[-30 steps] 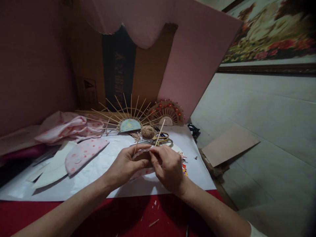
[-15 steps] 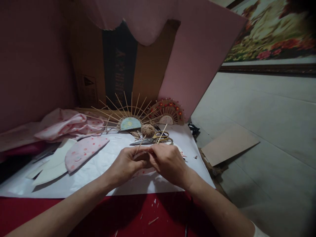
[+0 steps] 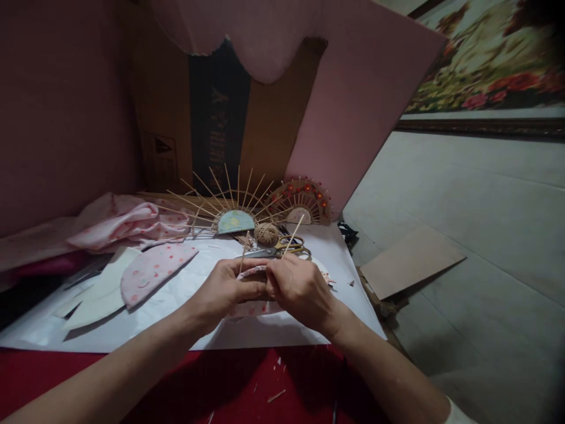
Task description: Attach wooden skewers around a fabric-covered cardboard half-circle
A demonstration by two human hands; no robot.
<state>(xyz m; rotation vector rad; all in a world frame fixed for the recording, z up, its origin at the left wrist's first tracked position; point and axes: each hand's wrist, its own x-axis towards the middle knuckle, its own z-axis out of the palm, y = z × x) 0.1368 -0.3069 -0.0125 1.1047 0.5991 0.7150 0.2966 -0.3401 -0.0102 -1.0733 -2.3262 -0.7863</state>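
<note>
At the far left, crumpled pink cloth [image 3: 132, 224] lies in soft folds; nearer, flat white cutouts [image 3: 99, 294] with curved edges rest partly under a pink half-round pad [image 3: 154, 274] dotted with red; these lie on a smooth white sheet [image 3: 176, 321], with red cloth [image 3: 176, 383] along its near side. Toward the middle, the left hand [image 3: 223, 291] is partly curled, thumb and fingers closed on the left side of a dotted fabric piece [image 3: 253, 271]; a thin stick [image 3: 243, 253] rises by its fingertips; beyond stands a fan of slender rods [image 3: 220, 188] around a pale green half-disc [image 3: 236, 221]. A round ball of rough twine [image 3: 266, 234] sits just beside gold-handled scissors [image 3: 289, 241], both beyond the hands; the right hand [image 3: 298, 288] is bunched, its fingers pinching the fabric piece's right side; a pale stick [image 3: 292, 235] rises behind it, whether gripped I cannot tell. Farther right, a brown arch with red beads [image 3: 309, 191] leans near the pink panel [image 3: 344, 100]; a flat tan board [image 3: 412, 262] lies right of the sheet.
</note>
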